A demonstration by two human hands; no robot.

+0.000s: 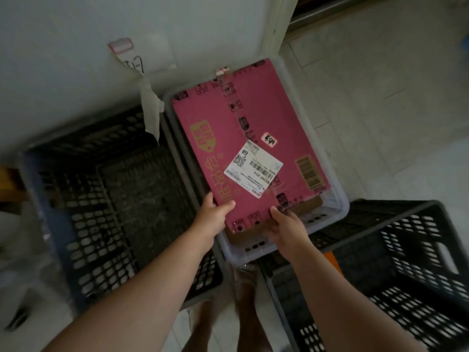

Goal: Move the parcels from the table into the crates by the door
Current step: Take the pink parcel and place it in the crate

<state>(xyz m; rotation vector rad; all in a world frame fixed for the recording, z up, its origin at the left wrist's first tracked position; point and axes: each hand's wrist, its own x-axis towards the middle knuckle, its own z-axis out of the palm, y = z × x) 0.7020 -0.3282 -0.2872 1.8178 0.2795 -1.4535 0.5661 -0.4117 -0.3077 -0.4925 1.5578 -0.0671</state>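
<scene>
Two grips are closed on the near edge of a pink parcel point(243, 148). The left grip point(212, 215) is clamped on the near left corner, with the thumb laid across the top face. The right grip point(285, 223) is clamped on the near edge further right, with the thumb on top and the fingers hidden beneath.

The parcel is held flat within the rim of a pale plastic crate point(338, 199), which it nearly fills. Whether it is resting on the crate's bottom cannot be told. A white shipping label point(253, 171) is stuck on its top face, and a strip of brown cardboard point(238, 237) is seen just below its near edge.

The pale crate is flanked by a black slatted crate point(88, 224) on the left and another black crate point(418, 250) at the lower right. A paper note point(129, 57) is fixed to the wall behind, and a tiled floor point(380, 85) is seen to the right.
</scene>
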